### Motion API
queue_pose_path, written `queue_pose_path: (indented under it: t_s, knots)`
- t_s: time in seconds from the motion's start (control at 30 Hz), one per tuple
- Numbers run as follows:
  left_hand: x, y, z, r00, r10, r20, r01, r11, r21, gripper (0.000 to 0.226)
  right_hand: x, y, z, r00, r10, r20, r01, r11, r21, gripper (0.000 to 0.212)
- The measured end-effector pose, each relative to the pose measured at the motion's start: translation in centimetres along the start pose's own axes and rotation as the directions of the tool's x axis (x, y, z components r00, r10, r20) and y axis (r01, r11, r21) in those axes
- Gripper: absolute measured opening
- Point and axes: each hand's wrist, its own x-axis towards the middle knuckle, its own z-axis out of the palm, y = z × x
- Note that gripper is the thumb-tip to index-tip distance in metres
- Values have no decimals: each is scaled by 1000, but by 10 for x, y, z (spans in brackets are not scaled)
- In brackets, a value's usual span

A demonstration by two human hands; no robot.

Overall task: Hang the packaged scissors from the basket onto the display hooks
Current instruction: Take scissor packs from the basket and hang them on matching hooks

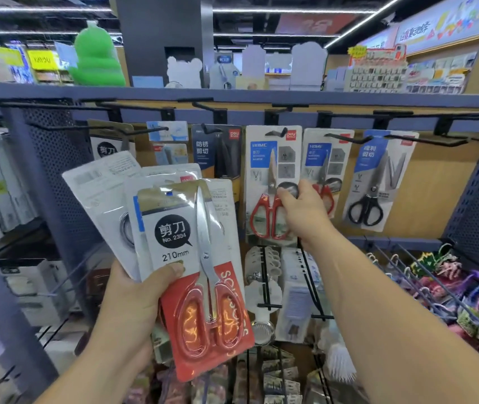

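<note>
A: L hand (133, 301)?
B: Gripping fanned scissor packs (200, 287) near left, thumb on front card.
A: R hand (305, 211)?
B: Far centre, apparently pinching hung pack (261, 170) on hook (276, 132), left of 2nd red-handled pack (324, 158).

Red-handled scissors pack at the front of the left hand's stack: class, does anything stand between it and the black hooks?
Nothing visible does. The red-handled scissors pack in the left hand sits below the black display hooks, whose tips are bare; the right hand pinches a hanging red-scissors pack further right.
</note>
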Motion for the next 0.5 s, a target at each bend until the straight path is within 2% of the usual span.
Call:
queue_pose_path:
  t_s: [0.07,0.13,0.2,0.27,0.33,0.4,0.43,0.5]
  knots:
    - [-2,1,0,1000,2,18,-2,1000,-5,45,3,1,2,1000,20,-6,-20,999,-40,11]
    - [-3,0,0,1000,-1,20,1,1000,-10,45,-5,3,2,999,14,-30,-16,997,-69,26]
    - [-4,-1,0,1000,-9,26,9,1000,-15,45,-29,-1,0,988,-91,-126,70,983,-167,44]
    - [-4,-5,0,1000,-9,13,9,1000,-13,43,-66,-7,-2,969,-186,-162,163,976,-145,41]
    - [-4,-7,2,1000,-13,9,13,999,-31,42,-107,-10,-1,986,-166,11,166,985,-35,43]
    - [-5,-11,8,1000,-26,4,26,998,-63,45,-135,-9,1,962,-90,259,96,995,-11,62]
    - [-6,-12,11,999,-35,-12,34,995,-89,47,-144,-4,4,943,-66,327,79,997,-24,73]
    - [-8,-13,19,999,-36,-26,32,990,-135,49,-152,8,8,937,-42,347,63,997,-52,93]
